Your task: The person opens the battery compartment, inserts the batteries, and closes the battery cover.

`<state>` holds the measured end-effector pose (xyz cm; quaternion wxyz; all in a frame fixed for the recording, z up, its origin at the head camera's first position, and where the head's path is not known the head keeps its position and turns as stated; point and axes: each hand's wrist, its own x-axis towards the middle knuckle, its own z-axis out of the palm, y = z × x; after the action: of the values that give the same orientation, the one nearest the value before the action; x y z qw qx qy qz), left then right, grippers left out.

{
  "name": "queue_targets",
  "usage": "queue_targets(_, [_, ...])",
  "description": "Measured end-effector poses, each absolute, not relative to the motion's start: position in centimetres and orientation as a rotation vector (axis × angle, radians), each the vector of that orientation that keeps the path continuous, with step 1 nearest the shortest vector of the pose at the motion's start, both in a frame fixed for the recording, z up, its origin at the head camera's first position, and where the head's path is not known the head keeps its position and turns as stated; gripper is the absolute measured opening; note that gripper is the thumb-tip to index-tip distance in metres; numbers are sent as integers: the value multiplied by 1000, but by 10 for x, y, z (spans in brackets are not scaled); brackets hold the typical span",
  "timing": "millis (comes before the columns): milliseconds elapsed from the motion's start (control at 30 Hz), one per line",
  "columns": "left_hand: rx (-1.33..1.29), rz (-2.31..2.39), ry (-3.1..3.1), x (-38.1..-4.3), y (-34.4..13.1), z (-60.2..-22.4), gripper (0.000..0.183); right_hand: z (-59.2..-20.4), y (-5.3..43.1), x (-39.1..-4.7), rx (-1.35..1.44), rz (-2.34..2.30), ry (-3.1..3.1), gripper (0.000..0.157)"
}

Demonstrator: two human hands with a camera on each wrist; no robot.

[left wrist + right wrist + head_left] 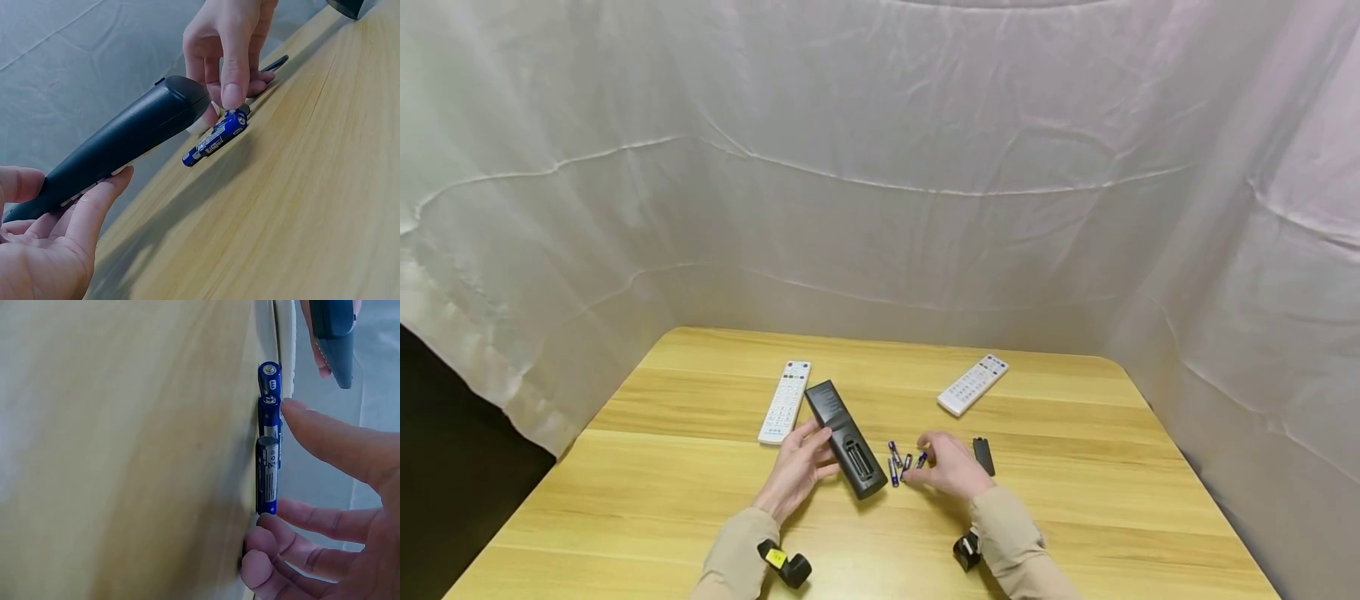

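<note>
- Above the table (1075, 508): black remote (842, 427), raised and tilted, back side up. Possible trouble, I judge: its near end juts past the left hand (797, 468), so a hard push there could twist it loose.
- Left hand at the remote's left edge: grips it, thumb above, fingers below.
- Remote's look: long, dark, smooth casing; pale print toward the far end, unreadable. Battery bay (859, 460) uncovered at the near end; no blue casing shows inside.
- Just right of the remote's near end: batteries (893, 473), four by my count, slim blue cylinders with silvery labels, bunched. Round and loose, so a nudge might roll one off; similar ends could lead to one going in reversed.
- Right of the remote, past the bunch: right hand (953, 464), thumb and fingers apart, curved about the batteries. Contact: cannot tell.
- Farther right of the remote: battery cover (983, 457), dark, loose; a sleeve might shift it.
- Just left of the remote: white remote (785, 402). Well apart to its right: second white remote (973, 385).
</note>
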<state>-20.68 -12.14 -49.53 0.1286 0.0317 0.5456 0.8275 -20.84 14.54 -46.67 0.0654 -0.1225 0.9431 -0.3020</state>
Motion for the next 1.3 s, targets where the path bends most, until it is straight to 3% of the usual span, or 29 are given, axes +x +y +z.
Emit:
queue_targets(700, [57,2432,1550,-207,-119,-497,53,-470,146,-217,-341,-865,2852,43])
queue_targets(1300, [63,2431,1517,-206,-117,-497,52,-466,150,-216,-335,-818,2848,39])
